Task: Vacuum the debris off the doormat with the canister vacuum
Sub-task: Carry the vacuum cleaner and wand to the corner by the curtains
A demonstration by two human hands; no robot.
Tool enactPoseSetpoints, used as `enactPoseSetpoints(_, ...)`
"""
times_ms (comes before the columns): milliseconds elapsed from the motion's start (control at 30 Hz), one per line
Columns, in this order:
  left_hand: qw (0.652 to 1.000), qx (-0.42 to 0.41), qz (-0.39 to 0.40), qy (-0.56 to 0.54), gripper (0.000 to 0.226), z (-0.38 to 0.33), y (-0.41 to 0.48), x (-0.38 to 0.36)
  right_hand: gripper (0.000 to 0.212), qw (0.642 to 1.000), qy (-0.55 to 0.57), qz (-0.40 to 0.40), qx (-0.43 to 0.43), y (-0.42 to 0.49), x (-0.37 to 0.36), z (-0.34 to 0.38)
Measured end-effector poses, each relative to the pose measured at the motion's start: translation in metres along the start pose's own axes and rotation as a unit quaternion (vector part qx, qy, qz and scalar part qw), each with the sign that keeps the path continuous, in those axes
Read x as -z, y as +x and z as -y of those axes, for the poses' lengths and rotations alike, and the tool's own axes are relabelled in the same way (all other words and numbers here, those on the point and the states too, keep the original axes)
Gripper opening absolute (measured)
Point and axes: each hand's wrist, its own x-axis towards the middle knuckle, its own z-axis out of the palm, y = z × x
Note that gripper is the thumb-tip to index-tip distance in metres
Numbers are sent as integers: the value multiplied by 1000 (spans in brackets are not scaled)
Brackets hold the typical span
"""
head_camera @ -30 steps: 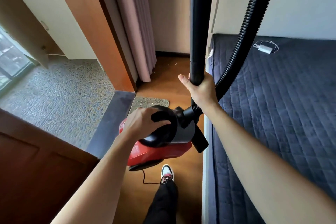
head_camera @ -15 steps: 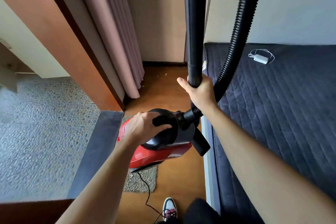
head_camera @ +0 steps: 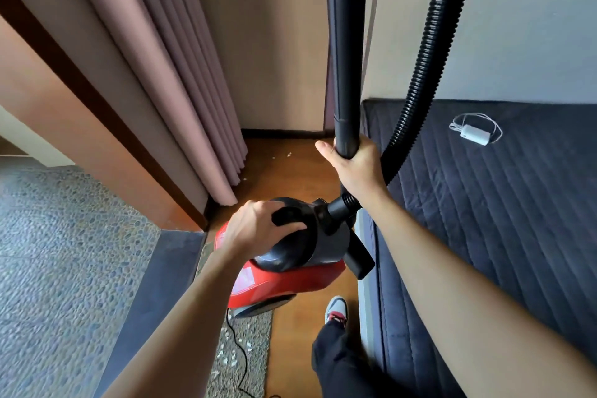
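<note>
The left hand (head_camera: pixel 258 229) gripped the hefty-looking red plastic canister vacuum (head_camera: pixel 284 284) by its black top handle (head_camera: pixel 288 214); the right hand (head_camera: pixel 357 170) wrapped the stiff black wand tube (head_camera: pixel 345 58).

left forearm (head_camera: pixel 181 317): bare | right forearm (head_camera: pixel 452 284): bare | trouser leg (head_camera: pixel 342 362): black, loose, near centre | sneaker (head_camera: pixel 336 308): white and grey toe, red and black trim at the laces

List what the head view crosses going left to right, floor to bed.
pebbled floor → curtain → left hand on the canister handle → wand gripped by right hand → hose → charger on the mattress
</note>
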Motion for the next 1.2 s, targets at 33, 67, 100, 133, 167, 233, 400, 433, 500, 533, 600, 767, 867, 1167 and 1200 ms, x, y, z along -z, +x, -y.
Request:
enactPoseSetpoints(33,1000,5,1,0,67,-1,18,-3,41,1000,-1,4,1,20,0,-5)
enactPoseSetpoints(67,1000,14,3,-1,67,-2,38,-5,43,1000,-3,7,2,41,0,-8)
enactPoseSetpoints(100,1000,24,4,4,68,-2,58,-7,43,1000,-3,11,3,62,0,-10)
enactPoseSetpoints(133,999,38,10,13,70,-2,77,-8,43,1000,-5,18,6,81,0,-12)
enactPoseSetpoints(167,998,48,15,21,72,-1,97,-9,43,1000,-5,26,9,100,-1,-15)
enactPoseSetpoints(233,998,62,22,24,75,0,130,-12,42,999,6,35,9,135,-1,-18)
enactPoseSetpoints(400,994,103,14,19,52,2,202,-15,46,999,12,32,31,218,-7,-26)
enactPoseSetpoints(433,994,109,10,19,47,4,213,-16,45,999,14,32,33,230,-10,-27)
enactPoseSetpoints(500,994,112,-1,14,53,8,232,-16,43,998,15,32,42,253,-16,-30)
enactPoseSetpoints(533,993,114,-2,8,54,9,243,-15,42,998,14,32,45,264,-19,-33)
enactPoseSetpoints(600,993,121,-2,2,45,12,263,-14,42,998,15,38,42,287,-24,-38)
enactPoseSetpoints(767,993,116,-10,-8,68,32,307,-24,42,997,35,61,16,335,-41,-57)
enactPoseSetpoints(867,992,125,-5,-7,71,49,338,-28,41,997,25,65,21,363,-56,-64)
enactPoseSetpoints(1167,987,157,-11,-26,38,118,459,-30,47,995,2,93,37,493,-132,-80)
enactPoseSetpoints(1200,987,159,-10,-24,38,128,472,-28,46,994,-3,97,41,508,-143,-82)
